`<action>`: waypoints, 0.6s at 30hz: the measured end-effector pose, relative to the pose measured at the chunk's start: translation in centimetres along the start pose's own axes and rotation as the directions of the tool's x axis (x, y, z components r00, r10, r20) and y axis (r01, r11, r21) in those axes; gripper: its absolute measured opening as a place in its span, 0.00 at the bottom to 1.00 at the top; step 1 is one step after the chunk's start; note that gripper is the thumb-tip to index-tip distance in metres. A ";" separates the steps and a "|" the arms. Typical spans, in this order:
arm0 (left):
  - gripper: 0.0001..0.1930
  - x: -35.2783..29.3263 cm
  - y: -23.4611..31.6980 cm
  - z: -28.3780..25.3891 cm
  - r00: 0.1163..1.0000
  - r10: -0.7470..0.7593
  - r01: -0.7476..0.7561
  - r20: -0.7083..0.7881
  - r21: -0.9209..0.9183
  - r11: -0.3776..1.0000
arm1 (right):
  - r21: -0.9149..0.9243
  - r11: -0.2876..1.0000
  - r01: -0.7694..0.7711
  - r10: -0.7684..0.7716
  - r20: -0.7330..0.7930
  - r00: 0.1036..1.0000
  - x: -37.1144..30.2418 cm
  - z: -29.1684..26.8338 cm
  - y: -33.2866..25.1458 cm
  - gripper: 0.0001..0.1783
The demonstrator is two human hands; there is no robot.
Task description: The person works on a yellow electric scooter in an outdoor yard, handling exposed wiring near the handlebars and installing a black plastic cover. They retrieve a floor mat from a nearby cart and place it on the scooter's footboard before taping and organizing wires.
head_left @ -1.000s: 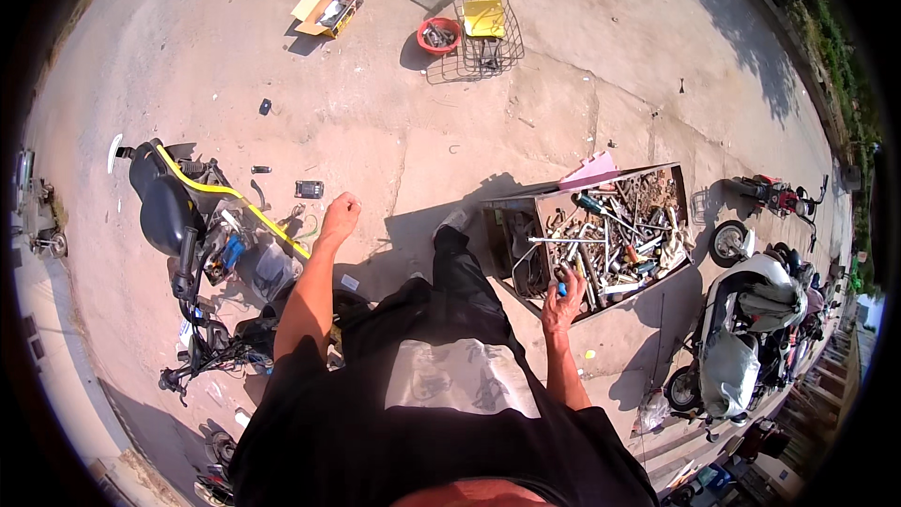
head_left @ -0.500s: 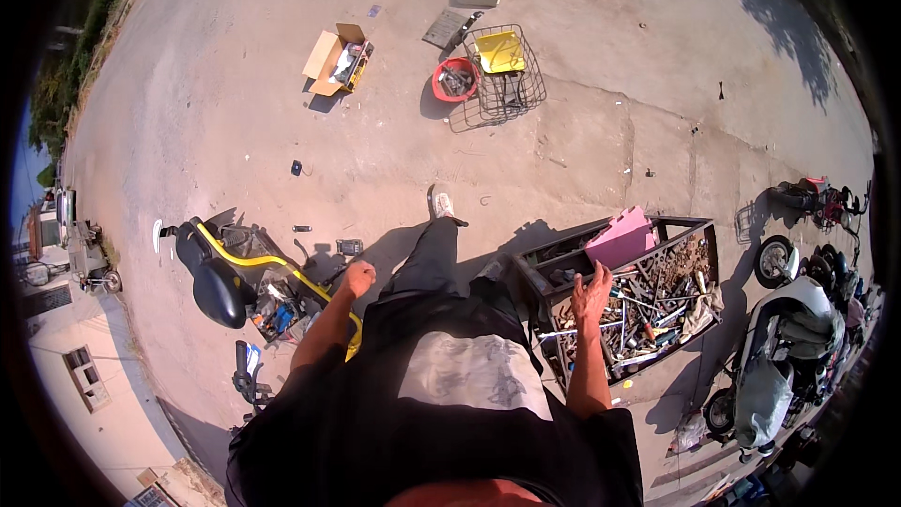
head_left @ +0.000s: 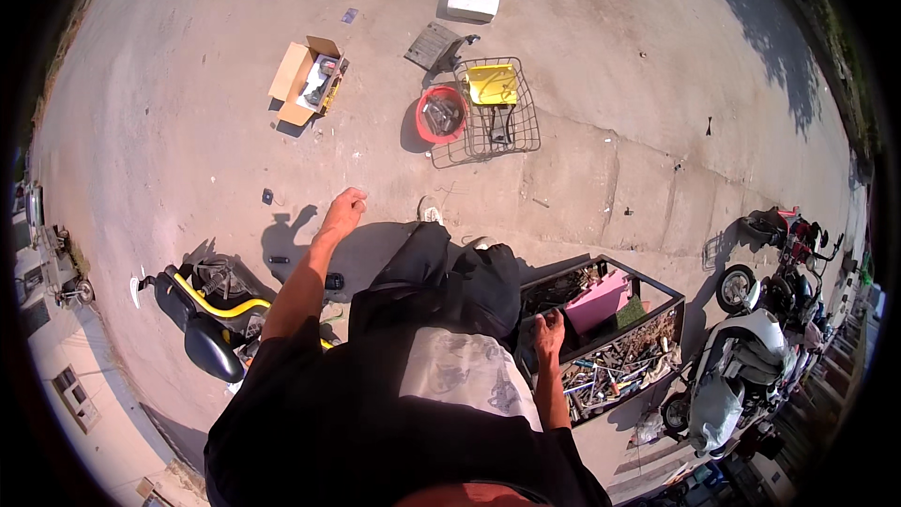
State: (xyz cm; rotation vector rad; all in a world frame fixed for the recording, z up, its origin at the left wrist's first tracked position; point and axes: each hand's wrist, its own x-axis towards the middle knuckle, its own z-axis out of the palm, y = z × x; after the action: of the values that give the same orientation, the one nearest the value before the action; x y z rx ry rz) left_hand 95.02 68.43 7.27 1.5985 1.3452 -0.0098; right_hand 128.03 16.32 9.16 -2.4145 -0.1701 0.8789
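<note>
The right hand (head_left: pixel 547 343) is at the near left edge of a dark, rectangular, metal-framed box (head_left: pixel 640 278), its fingers bent; whether they are apart or clamped on something cannot be told. Just right of these fingers, inside the box, a pink flat foam sheet (head_left: pixel 599 302) leans at a tilt, with a small green textured patch (head_left: pixel 630 313) beyond it. Farther right and nearer the body, a jumbled heap of metal hand tools (head_left: pixel 608 377) fills the box's largest section.

The left hand (head_left: pixel 342 216) hangs over the concrete ground, its fingers curled inward; whether they meet cannot be told. Well ahead of them and to the right, a round red plastic bowl (head_left: pixel 421 124) holds grey metal pieces (head_left: pixel 442 115). Touching or just beside its right side is a dark wire basket (head_left: pixel 537 134) with a bright yellow panel (head_left: pixel 493 84) in it. Ahead and slightly left of the left fingers, an open brown cardboard box (head_left: pixel 290 73) holds white and dark items, too small to name.
</note>
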 end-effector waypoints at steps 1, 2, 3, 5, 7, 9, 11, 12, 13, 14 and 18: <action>0.13 0.4 1.9 -0.7 0.999 0.006 -0.008 -0.032 -0.068 0.998 | -0.005 1.000 0.003 -0.003 0.010 1.000 1.5 -0.3 -1.5 0.37; 0.13 0.8 2.4 -1.0 0.997 -0.018 0.006 -0.070 -0.155 0.988 | -0.012 1.000 0.005 -0.005 0.020 1.000 3.1 -0.6 -2.7 0.37; 0.12 1.1 2.6 -1.0 0.993 -0.046 0.018 -0.112 -0.243 0.970 | -0.020 1.000 0.011 -0.011 0.034 0.999 4.9 -1.1 -3.9 0.37; 0.12 0.4 1.2 -0.5 0.982 -0.105 0.057 -0.154 -0.290 0.955 | -0.096 0.995 0.000 0.013 0.141 0.990 10.0 -1.7 -8.7 0.35; 0.12 -1.6 -2.8 0.3 0.975 -0.143 0.101 -0.171 -0.232 0.967 | -0.144 0.981 0.129 -0.103 0.176 0.979 16.3 -1.4 -12.0 0.36; 0.12 -4.7 -10.2 2.9 0.957 -0.189 0.100 -0.220 -0.362 0.927 | -0.199 0.963 0.185 -0.151 0.174 0.973 22.3 0.6 -17.9 0.39; 0.14 -10.2 -13.6 6.2 0.850 -0.465 0.382 -0.250 -0.316 0.868 | -0.342 0.893 0.293 -0.220 0.236 0.946 29.9 3.1 -21.3 0.39; 0.17 -12.7 -13.6 7.0 0.874 -0.462 0.428 -0.153 -0.209 0.879 | -0.294 0.894 0.337 -0.260 0.270 0.927 33.1 4.8 -23.9 0.38; 0.19 -16.2 -13.0 8.5 0.880 -0.473 0.467 -0.037 -0.108 0.878 | -0.301 0.857 0.417 -0.327 0.308 0.894 36.3 6.3 -26.6 0.37; 0.21 -18.9 -13.9 10.1 0.945 -0.313 0.304 -0.095 -0.095 0.948 | -0.305 0.852 0.426 -0.327 0.327 0.887 38.4 8.0 -29.1 0.37; 0.24 -25.2 -12.9 13.0 0.867 -0.497 0.490 0.041 -0.262 0.832 | -0.137 0.942 0.306 -0.236 0.378 0.895 42.6 15.5 -40.9 0.38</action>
State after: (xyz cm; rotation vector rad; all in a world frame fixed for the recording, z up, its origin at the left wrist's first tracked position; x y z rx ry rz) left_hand 83.11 39.65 6.60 0.9966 1.6768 -0.1174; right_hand 154.25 70.38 -1.96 -2.3002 -0.7469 1.2054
